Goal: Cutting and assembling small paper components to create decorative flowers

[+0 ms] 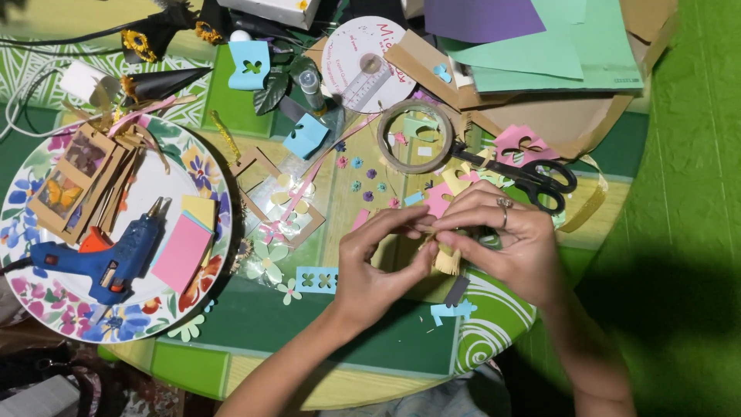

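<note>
My left hand point(376, 259) and my right hand point(502, 235) meet over the table's middle, fingertips pinched together on a small fringed strip of pale yellow paper point(446, 259). The fringe hangs below my fingers. A ring sits on my right hand. Black scissors point(532, 179) lie just beyond my right hand, and a roll of tape point(415, 136) lies beyond both hands. Small paper flowers point(363, 179) are scattered ahead of my left hand.
A floral plate point(202, 166) at left holds a blue glue gun point(100, 259), pink and yellow note pads point(184, 247) and small cardboard frames point(77, 181). A disc point(370, 62), coloured paper sheets point(540, 38) and cardboard lie at the back. Paper scraps litter the green table.
</note>
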